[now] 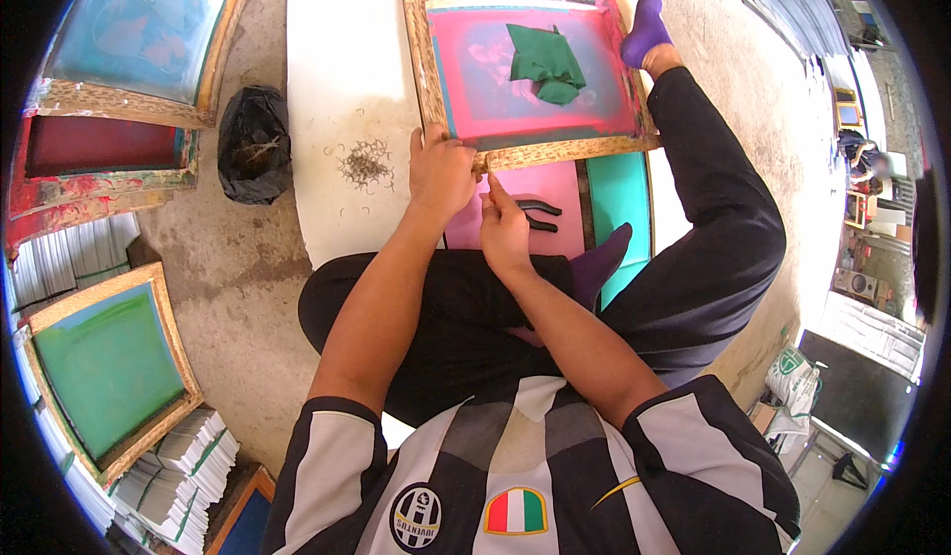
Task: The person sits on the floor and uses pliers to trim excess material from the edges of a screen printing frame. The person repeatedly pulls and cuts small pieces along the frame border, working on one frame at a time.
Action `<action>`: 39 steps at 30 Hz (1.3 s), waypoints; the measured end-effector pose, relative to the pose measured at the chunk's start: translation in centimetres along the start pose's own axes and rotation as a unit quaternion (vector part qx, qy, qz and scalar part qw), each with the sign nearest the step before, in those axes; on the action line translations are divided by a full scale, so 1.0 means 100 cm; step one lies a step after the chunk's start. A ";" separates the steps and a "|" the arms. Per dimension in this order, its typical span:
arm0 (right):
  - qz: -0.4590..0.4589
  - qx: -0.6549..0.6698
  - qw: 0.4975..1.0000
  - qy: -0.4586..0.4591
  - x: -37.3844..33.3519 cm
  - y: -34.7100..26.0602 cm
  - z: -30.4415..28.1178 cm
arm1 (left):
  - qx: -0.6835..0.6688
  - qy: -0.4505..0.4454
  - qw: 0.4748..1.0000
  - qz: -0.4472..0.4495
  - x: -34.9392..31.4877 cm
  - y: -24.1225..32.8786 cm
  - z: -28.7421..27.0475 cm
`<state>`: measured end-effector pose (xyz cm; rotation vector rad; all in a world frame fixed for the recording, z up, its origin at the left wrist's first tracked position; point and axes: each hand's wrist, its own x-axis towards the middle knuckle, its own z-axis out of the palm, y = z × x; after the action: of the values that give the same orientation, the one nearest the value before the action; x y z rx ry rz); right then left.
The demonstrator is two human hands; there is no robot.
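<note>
A screen-printing frame [565, 152] with speckled wooden sides and pink-and-blue mesh lies in front of me. My left hand [444, 171] is closed over its near left corner. Just right of it, my right hand [505, 228] pinches a thin, small item against the near wooden side; its kind is hidden by the fingers. Black-handled pliers [540, 206] rest on a pink surface beside my right hand, their jaws out of sight. A crumpled green cloth [545, 63] sits on the mesh. Left of the frame, a heap of bent staples [366, 162] lies on the white board [337, 60].
An open black plastic bag [255, 144] stands on the concrete floor by the board. More framed screens, blue [139, 30], red [99, 147] and green [109, 377], lean at the left near paper stacks [178, 476]. My bent legs [723, 208] flank the frame's right side.
</note>
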<state>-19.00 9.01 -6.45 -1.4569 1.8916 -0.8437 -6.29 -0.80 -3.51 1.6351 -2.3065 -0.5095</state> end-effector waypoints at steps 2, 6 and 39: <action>0.068 0.101 0.992 -0.044 0.002 0.016 0.003 | 0.007 -0.002 1.000 0.001 0.001 0.002 0.000; 0.228 0.324 0.912 -0.103 -0.002 -0.005 -0.011 | 0.015 -0.003 1.000 0.001 -0.002 0.001 -0.003; 0.096 -0.030 0.994 -0.047 0.001 -0.046 -0.021 | 0.007 -0.019 1.000 -0.014 0.000 0.003 -0.007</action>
<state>-17.92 8.30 -1.60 -1.3001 1.9623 -0.6232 -6.24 -0.79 -2.79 1.6798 -2.3226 -0.5362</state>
